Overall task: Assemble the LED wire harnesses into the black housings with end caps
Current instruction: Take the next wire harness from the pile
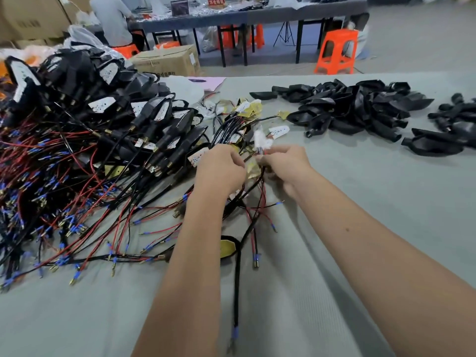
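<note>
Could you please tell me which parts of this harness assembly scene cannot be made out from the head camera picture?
- What the left hand grips: its curled fingers face away in the head view.
- The white piece above the right hand: motion-blurred, so its type is unclear.
- The pile of assembled units: cut off by the left edge.
- The empty black housings: running off the right edge.
- Red sign lettering: too small.

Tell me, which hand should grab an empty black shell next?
Probably the right hand: the pile of empty black housings lies on its side of the table, while the left hand sits by the finished pile.
</note>
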Tool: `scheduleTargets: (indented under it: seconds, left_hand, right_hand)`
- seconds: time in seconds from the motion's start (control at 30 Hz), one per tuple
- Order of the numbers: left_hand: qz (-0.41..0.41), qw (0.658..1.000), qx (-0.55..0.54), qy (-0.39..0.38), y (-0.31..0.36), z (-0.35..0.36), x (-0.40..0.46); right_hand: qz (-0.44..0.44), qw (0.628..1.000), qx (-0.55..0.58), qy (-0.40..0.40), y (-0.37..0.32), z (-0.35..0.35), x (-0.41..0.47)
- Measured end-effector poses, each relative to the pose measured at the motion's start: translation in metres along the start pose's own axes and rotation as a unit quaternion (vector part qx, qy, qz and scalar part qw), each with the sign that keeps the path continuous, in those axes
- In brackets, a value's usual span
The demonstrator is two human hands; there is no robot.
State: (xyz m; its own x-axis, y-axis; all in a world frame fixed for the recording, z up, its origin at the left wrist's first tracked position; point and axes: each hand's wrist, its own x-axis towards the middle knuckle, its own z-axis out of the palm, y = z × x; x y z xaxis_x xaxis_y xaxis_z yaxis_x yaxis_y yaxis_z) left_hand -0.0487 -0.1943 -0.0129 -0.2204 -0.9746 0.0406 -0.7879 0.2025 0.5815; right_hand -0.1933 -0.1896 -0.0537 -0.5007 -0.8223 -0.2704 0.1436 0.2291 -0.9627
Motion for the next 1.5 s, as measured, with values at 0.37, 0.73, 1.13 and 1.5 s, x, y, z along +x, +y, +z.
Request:
scheduleTargets:
  seconds: [0.37, 0.73, 1.13, 1.5]
  left_hand:
    - [0.108, 0.981, -0.057, -0.152, 0.049, 0.029, 0.0]
    - [0.206, 0.959, -0.186, -0.054, 0.176, 0.154, -0.02]
    - [0.4, 0.904, 0.119, -0.091, 0.255, 0.239, 0.036]
    - [0.288, 0.951, -0.104, -0.038, 0.198, 0.177, 0.011]
  right_hand:
    - [-0.083, 0.902, 0.409, 0.108, -0.024, -0.121, -0.001]
    - [-0.143, 0.973, 0.163, 0.084, 0.011, -0.234, -0.018]
    - [-0.199, 0.923, 0.269, 0.192, 0.018, -0.269, -0.022]
    - [-0.147, 0.9, 0.396, -0.112, 0.01, -0.265, -0.032]
